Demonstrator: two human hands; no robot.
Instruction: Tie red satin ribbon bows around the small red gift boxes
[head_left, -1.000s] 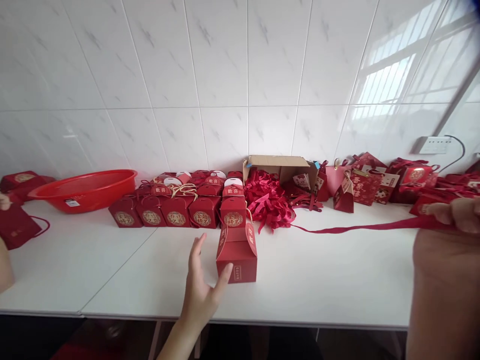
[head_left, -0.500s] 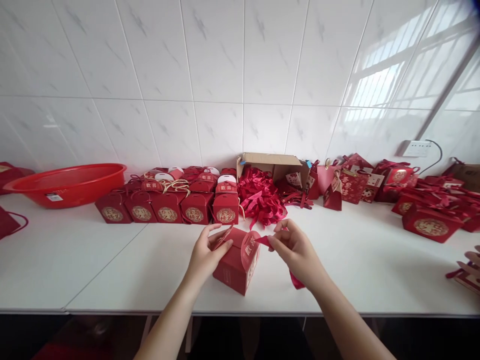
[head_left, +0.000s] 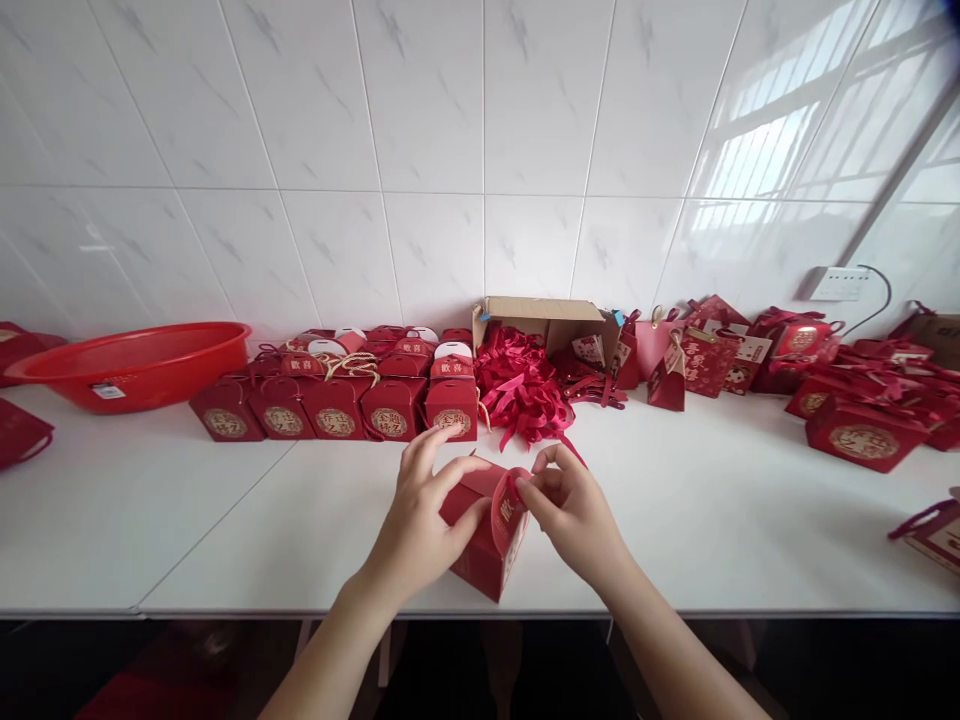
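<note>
A red paper gift box (head_left: 476,570) with gold lettering on its raised handle flap stands on the white table in front of me. My left hand (head_left: 424,510) is at its left side and top, the thumb against the flap and the index finger over the top; the other fingers are spread in the air. At the handle flap's slot, my right hand (head_left: 570,510) pinches the end of a red ribbon (head_left: 519,482) with thumb and forefinger. Most of that ribbon is hidden behind the right hand.
Several red gift boxes (head_left: 337,412) stand in rows behind. Beside them, red ribbons (head_left: 521,390) spill from a cardboard carton (head_left: 544,308). A red plastic basin (head_left: 150,370) is at left. More ribboned boxes (head_left: 862,435) stand at right, near a wall socket (head_left: 836,284).
My right hand has moved left, bringing the ribbon to the flap. My left hand has shifted right with its fingers opened wider, and the box has turned slightly.
</note>
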